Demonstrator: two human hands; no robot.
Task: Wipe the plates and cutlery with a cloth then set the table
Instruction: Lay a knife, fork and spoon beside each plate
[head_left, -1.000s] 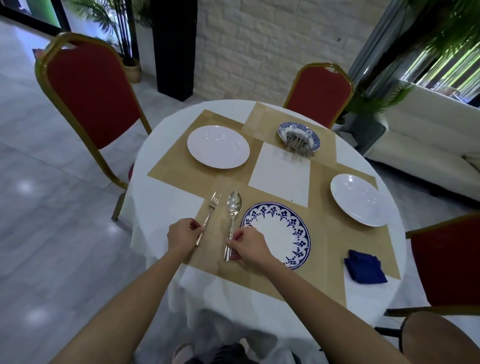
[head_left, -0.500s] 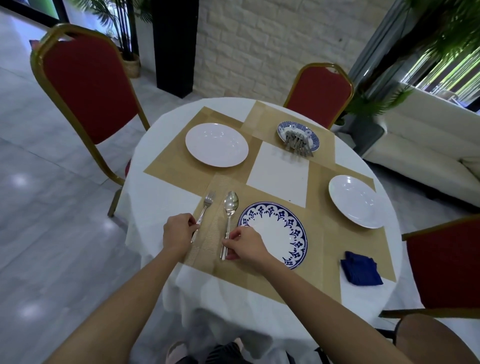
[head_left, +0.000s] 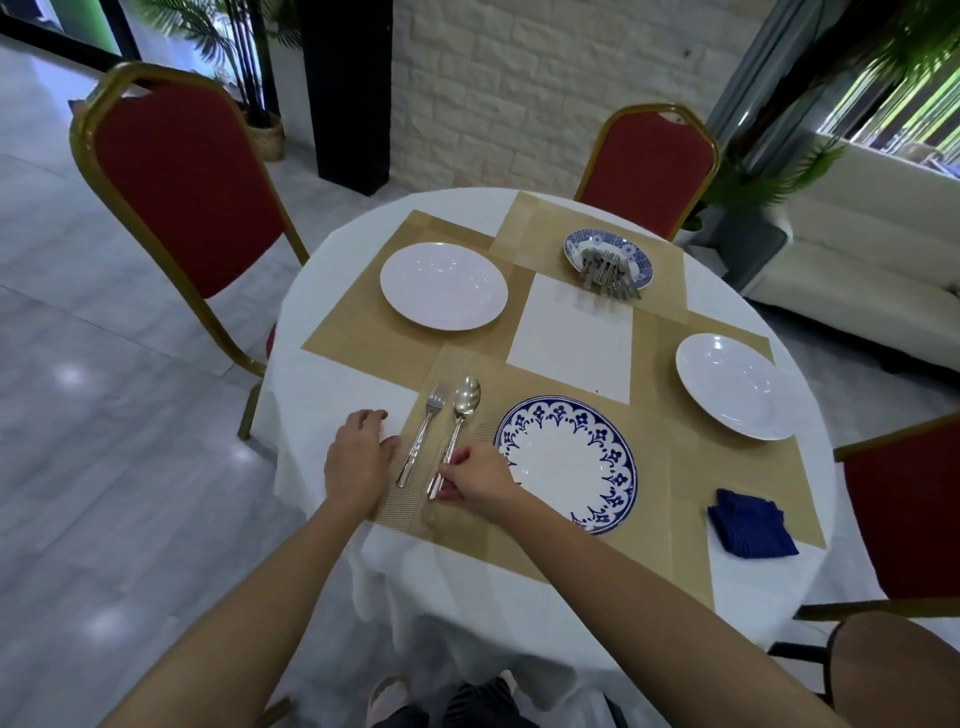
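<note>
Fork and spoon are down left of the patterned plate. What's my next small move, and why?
Probably let go of the spoon: the right hand pinches its handle end, but it lies flat on the placemat, parallel to the fork, beside the blue-patterned plate. The left hand lies open, holding nothing, so this setting looks finished.

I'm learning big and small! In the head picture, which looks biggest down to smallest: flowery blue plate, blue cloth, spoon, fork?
Largest: blue-patterned plate
Next: folded blue cloth
Last: spoon and fork, thin and nearly alike, so not ranked apart.
</note>
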